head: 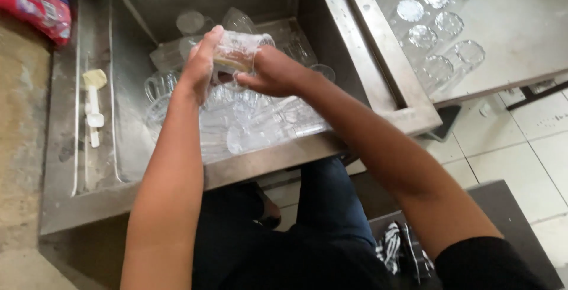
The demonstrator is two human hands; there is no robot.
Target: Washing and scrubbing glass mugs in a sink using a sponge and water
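Clear glass tumbler (239, 50) held on its side above the steel sink (133, 118). Left hand (201, 65) wrapped round its base end, fingers closed on it. Right hand (269, 74) at the mouth end, fingers closed, partly hidden. Piled glasses (248, 127) fill the sink beneath. Upturned glasses (435, 24) drain right of the sink; white scoop (94, 115) on its left ledge.

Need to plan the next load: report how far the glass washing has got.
Done, by the look of it: about nine glasses stand upside down on the steel counter. In hand: the left hand holds one glass while the right hand works at its mouth, seemingly with a sponge. Left: many glasses lie piled in the sink.
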